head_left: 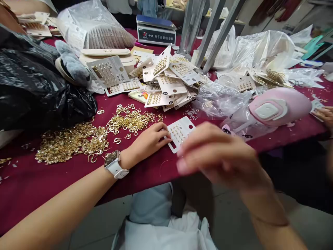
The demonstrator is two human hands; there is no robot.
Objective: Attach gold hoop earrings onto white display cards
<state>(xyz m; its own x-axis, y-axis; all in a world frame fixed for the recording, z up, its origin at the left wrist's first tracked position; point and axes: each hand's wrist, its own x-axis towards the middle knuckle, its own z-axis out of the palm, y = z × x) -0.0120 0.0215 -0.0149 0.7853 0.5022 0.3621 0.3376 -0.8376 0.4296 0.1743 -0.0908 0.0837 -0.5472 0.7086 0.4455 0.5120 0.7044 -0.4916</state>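
A white earring card (179, 132) with rows of small studs lies on the dark red cloth. At its left edge my left hand (148, 140) rests, fingers together, their tips touching the card; a watch is on that wrist. My right hand (221, 156) is raised nearer the camera, over the card's right side, blurred by motion. Its thumb and fingers are bent toward each other, and whether anything is between them cannot be made out. Left of my left hand lie a pile of gold hook-shaped pieces (130, 119) and a pile of small gold pieces (71, 142).
Filled earring cards (166, 81) are heaped behind. A pink-lidded bottle (278, 107) stands right, beside crumpled clear plastic (221, 97). A black bag (33, 80) is at left, a scale (156, 31) at the back, and metal posts (218, 31) rise behind. Another person's hand (324, 114) is at far right.
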